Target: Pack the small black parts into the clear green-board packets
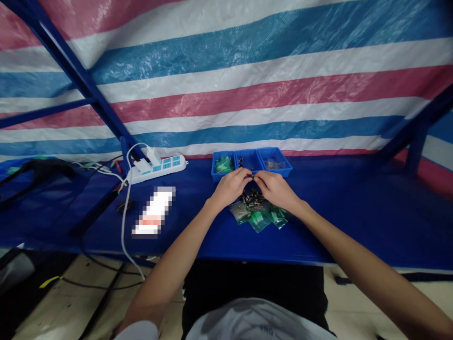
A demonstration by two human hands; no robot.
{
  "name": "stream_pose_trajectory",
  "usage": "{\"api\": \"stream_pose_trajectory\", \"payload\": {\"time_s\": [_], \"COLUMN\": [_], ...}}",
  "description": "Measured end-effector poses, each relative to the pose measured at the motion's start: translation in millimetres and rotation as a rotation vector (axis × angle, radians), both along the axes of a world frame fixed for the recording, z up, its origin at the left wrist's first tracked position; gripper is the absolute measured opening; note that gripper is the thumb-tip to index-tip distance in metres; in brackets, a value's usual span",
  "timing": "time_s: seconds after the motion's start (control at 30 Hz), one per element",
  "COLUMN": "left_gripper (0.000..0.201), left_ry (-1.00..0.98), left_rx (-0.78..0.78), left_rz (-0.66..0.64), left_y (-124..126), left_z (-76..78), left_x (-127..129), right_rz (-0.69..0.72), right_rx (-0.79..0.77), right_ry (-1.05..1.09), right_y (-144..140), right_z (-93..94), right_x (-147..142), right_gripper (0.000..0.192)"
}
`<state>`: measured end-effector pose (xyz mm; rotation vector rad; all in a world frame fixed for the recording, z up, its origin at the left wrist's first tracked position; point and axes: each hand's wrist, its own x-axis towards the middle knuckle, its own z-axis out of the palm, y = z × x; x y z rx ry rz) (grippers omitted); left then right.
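My left hand (230, 186) and my right hand (274, 188) meet fingertip to fingertip above a heap of small dark parts (252, 198) on the blue table (354, 212). Between the fingertips sits something tiny and dark; I cannot tell which hand grips it. Several small green plastic bags (260, 218) lie under and in front of the heap. Just behind my hands stands a row of three blue bins (251, 163): the left bin holds green bags, the middle a few dark parts, the right a clear bag.
A white and blue power strip (157, 167) with plugs and white cables lies at the back left. A blurred white card (155, 217) lies left of my hands. A striped tarpaulin (247, 85) hangs behind the table, with blue frame bars (71, 71) at left.
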<state>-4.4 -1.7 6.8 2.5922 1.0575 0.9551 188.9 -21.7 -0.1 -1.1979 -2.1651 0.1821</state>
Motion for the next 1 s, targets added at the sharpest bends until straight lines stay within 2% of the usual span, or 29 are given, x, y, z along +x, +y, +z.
{"api": "stream_pose_trajectory", "payload": {"time_s": [0.1,0.2,0.3,0.4,0.5,0.63,0.73,0.9,1.0], "left_gripper": [0.019,0.022,0.021,0.025,0.029,0.031,0.023,0.019,0.018], "left_ry": [0.03,0.05,0.064,0.078,0.082,0.084,0.079,-0.014,-0.03], "left_rx": [-0.004,-0.013,-0.019,-0.024,-0.035,-0.05,-0.047,-0.018,0.005], "left_rz": [0.009,0.012,0.024,0.041,0.053,0.012,-0.016,0.071,0.117], "left_y": [-1,-1,-1,-2,-4,-4,-3,2,5], "left_z": [0.1,0.1,0.7,2.1,3.3,4.9,8.4,18.1,21.5], "left_x": [1,1,1,1,3,3,-1,-13,-19], "right_rz": [-0.03,-0.012,0.039,0.059,0.055,0.053,0.053,-0.019,-0.016], "right_rx": [0.009,-0.03,-0.186,-0.379,-0.467,-0.474,-0.44,-0.4,-0.422], "right_ry": [0.029,0.194,0.444,0.676,0.816,0.85,0.795,0.851,0.922], "right_y": [0,-1,0,0,0,0,2,15,21], "right_z": [0.3,0.0,-1.4,-1.5,0.8,3.6,3.1,6.4,12.0], "right_x": [0,-3,-6,-9,-10,-9,-5,-4,-6], "right_gripper": [0.016,0.011,0.009,0.017,0.026,0.027,0.022,0.018,0.031]}}
